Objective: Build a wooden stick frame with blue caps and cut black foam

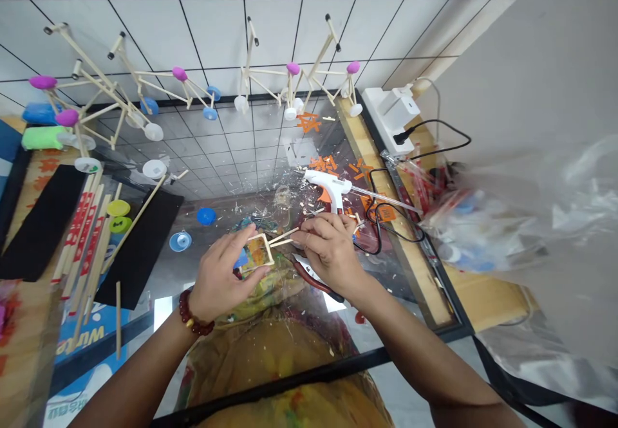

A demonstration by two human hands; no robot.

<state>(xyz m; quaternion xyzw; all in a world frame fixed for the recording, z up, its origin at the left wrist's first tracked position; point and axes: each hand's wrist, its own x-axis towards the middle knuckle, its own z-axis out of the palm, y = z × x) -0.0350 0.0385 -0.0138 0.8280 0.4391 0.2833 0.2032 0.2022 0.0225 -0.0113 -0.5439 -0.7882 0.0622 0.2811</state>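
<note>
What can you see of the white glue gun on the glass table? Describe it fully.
The glue gun looks like white plastic with an orange trigger. It stands propped on the glass table, barrel level, just beyond the right hand. A black cable trails from near its base toward the power strip. Neither hand touches it.

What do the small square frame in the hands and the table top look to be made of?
Frame: pale, matt sticks, likely wood or bamboo, like the chopsticks at the side. Table top: glossy glass, judging by the reflected wall tiles and the floor seen through it. Both hands, left and right, pinch the frame.
</note>
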